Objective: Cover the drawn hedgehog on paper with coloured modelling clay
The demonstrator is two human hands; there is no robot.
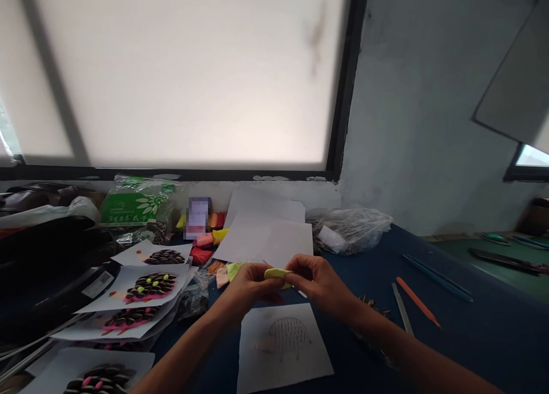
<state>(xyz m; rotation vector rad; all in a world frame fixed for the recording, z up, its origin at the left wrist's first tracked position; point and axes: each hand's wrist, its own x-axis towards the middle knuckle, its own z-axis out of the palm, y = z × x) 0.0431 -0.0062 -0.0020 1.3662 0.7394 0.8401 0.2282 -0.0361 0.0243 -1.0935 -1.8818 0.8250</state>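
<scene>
A row of Chinese characters we partly read on the green bag (pixel 122 206), seemingly ending in 瓜子, a white label (pixel 98 284) on a black surface (pixel 47 279), its print too small for us, a card (pixel 197 217) pixelated beyond our reading.

My feed shows me a bright, pale-covered window (pixel 201 79), its dark frame (pixel 345 85) meeting a grey wall (pixel 412 108). Low on the left I make out a green packet (pixel 128 206) near a black object (pixel 47 251) too dark to name. A crumpled clear bag (pixel 362 228) lies near the wall; farther right I see a green surface (pixel 461 250).
</scene>
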